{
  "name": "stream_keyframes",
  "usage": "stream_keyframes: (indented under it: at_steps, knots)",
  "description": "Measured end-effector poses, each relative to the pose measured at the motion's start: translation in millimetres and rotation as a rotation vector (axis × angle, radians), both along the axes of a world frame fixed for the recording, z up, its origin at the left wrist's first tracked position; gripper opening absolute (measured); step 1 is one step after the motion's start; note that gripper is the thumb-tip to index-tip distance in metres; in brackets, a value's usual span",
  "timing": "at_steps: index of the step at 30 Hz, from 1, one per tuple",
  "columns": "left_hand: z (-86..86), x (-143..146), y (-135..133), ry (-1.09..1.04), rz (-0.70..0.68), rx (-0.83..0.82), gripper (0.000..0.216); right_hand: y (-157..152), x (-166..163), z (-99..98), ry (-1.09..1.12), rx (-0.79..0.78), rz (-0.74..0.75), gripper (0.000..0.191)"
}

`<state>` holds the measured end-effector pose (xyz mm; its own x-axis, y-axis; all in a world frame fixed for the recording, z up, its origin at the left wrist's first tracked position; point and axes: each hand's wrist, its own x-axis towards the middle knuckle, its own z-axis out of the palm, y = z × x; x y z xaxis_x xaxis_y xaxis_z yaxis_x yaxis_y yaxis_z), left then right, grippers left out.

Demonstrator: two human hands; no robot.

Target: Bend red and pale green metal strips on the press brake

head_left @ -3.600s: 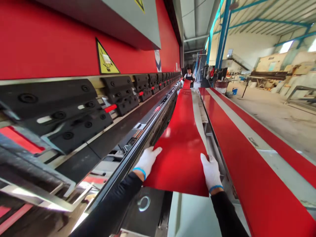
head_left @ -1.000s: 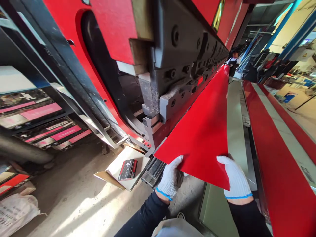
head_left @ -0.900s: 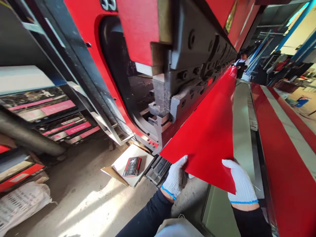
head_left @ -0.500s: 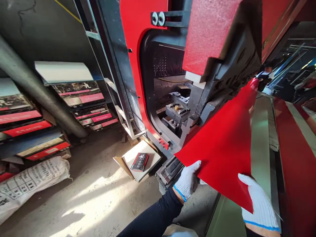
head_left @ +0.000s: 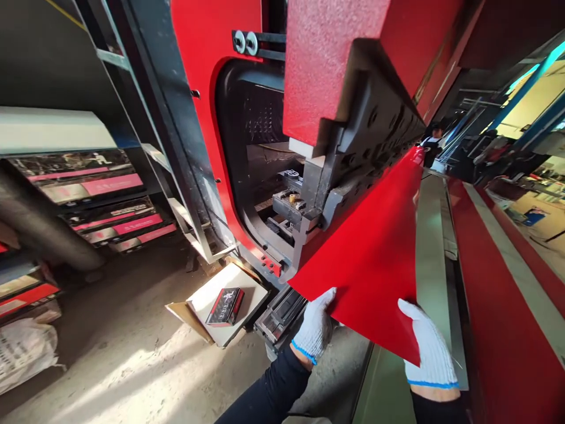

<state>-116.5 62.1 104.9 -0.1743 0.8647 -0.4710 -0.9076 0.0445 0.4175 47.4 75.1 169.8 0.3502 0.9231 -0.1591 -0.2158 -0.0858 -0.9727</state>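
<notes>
Your left hand (head_left: 314,327), in a white knit glove with a blue cuff, sits at about 6 o'clock in the view, its grip closed on the near left corner of the red metal sheet (head_left: 375,259), fingers under the edge and thumb against it. Your right hand (head_left: 430,347), gloved the same way, is at 5 o'clock with its grip clamped on the near right corner of that sheet, the fingers lying flat over its red face. The sheet tilts up to the right, its left edge tucked in under the black tooling (head_left: 375,126) of the red press brake (head_left: 335,59), and it runs away toward 1 o'clock.

Just right of the sheet a pale green counter (head_left: 430,229) runs along the machine, and beyond it at 3 o'clock lies another long red sheet (head_left: 498,306) with a pale stripe. On the concrete floor (head_left: 132,365) at 7 o'clock, a small red and black box (head_left: 225,306) rests on a piece of flat cardboard (head_left: 203,309). At 9 o'clock racks hold stacked panels (head_left: 101,194) with pink and dark printed faces, and a white printed sack (head_left: 24,353) lies at 8 o'clock. Far off at 2 o'clock another person (head_left: 431,136) stands at the sheet's far end.
</notes>
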Motion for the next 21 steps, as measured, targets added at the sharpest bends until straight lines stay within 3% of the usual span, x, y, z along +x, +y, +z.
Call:
stream_keyframes:
  at_steps: [9, 15, 21]
  knots:
    - [-7.7, -1.2, 3.1, 0.036, -0.021, -0.008, 0.043, 0.5, -0.1, 2.8, 0.219, -0.178, 0.038, 0.032]
    - [-10.5, -2.1, -0.4, 0.026, -0.055, 0.042, 0.045, -1.1, 4.8, -5.2, 0.078, -0.136, 0.024, 0.028]
    - [-13.6, -2.2, 0.9, 0.012, -0.052, 0.048, 0.038, 6.1, 7.8, -14.3, 0.113, -0.187, 0.007, 0.04]
